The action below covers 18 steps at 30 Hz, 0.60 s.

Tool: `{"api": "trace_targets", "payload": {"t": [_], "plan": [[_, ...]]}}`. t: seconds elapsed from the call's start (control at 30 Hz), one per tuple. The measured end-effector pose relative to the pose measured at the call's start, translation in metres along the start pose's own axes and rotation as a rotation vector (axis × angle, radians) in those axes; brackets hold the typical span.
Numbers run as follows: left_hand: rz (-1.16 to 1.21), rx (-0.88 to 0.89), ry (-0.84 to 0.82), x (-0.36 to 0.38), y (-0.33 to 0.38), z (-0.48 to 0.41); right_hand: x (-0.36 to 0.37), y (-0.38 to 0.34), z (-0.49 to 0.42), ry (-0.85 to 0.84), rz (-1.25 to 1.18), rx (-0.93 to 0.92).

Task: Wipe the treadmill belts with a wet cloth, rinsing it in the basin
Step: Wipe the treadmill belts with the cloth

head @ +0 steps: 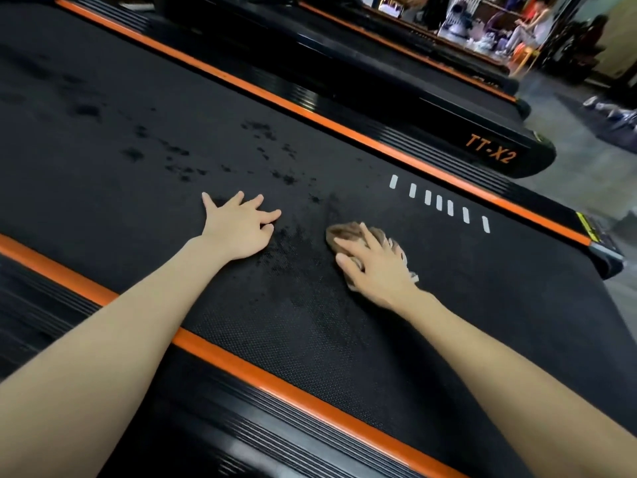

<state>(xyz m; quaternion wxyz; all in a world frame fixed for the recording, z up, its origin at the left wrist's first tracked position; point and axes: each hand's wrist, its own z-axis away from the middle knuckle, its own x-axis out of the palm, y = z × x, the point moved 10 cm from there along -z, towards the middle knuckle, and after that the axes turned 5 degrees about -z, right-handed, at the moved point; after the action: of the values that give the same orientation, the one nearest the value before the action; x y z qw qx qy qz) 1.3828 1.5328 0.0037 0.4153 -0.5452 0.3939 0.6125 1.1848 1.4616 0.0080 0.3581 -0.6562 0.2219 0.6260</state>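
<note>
Forearms: your left forearm [103, 332] and right forearm [517, 367], both bare, reach in from the bottom edge across the near orange strip [275, 384].
Cloth: a brownish, crumpled cloth [348, 232] lies on the treadmill belt [172, 98], right of centre, under your right hand; a pale frayed edge sticks out beside your wrist.
Right hand: your right hand [375, 267] presses down on the cloth, fingers spread and fairly straight, not curled round it.
Left hand: your left hand [238, 229] lies flat on the belt left of the cloth and apart from it, fingers splayed wide, holding nothing.
Belt: black and textured, with dark wet patches [179, 157] between your hands and scattered farther up to the left.
Marks: 7 short white marks [439, 203] sit in a row on the belt beyond the cloth, near the far orange strip [310, 115].
Surroundings: a 2nd treadmill [491, 151] lettered "TT-X2" stands alongside on a grey floor [568, 150]; a seated person [531, 25] shows blurred at top right.
</note>
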Motion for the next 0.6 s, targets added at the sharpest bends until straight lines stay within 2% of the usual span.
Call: {"api": "trace_targets", "payload": {"t": [0.07,0.1,0.17,0.23,0.3,0.33,0.4,0.53,0.6], "plan": [[0.009,-0.004,-0.005,-0.003,0.000,-0.001,-0.007,0.000,0.017,-0.077,0.028,0.004],[0.007,-0.003,-0.008,-0.004,0.001,-0.002,-0.017,0.000,0.023,-0.031,0.065,-0.010],[0.004,-0.001,-0.007,-0.003,0.000,-0.004,-0.052,-0.011,0.035,0.235,0.185,-0.122],[0.015,0.000,0.006,0.000,-0.002,-0.004,-0.057,-0.025,0.038,0.338,0.203,-0.302],[0.035,0.006,0.023,0.004,-0.004,-0.004,-0.030,-0.034,0.025,0.191,0.132,-0.445],[0.037,0.007,0.032,0.005,-0.004,-0.004,-0.016,-0.034,0.015,0.107,0.069,-0.449],[0.020,0.006,0.046,0.007,-0.004,-0.004,-0.004,-0.025,-0.012,0.050,-0.039,-0.340],[-0.001,0.013,0.037,0.008,-0.002,-0.001,-0.006,0.004,-0.061,0.111,-0.062,0.024],[-0.001,0.024,0.004,0.007,-0.001,0.001,-0.006,-0.007,-0.054,0.145,-0.072,0.067]]}}
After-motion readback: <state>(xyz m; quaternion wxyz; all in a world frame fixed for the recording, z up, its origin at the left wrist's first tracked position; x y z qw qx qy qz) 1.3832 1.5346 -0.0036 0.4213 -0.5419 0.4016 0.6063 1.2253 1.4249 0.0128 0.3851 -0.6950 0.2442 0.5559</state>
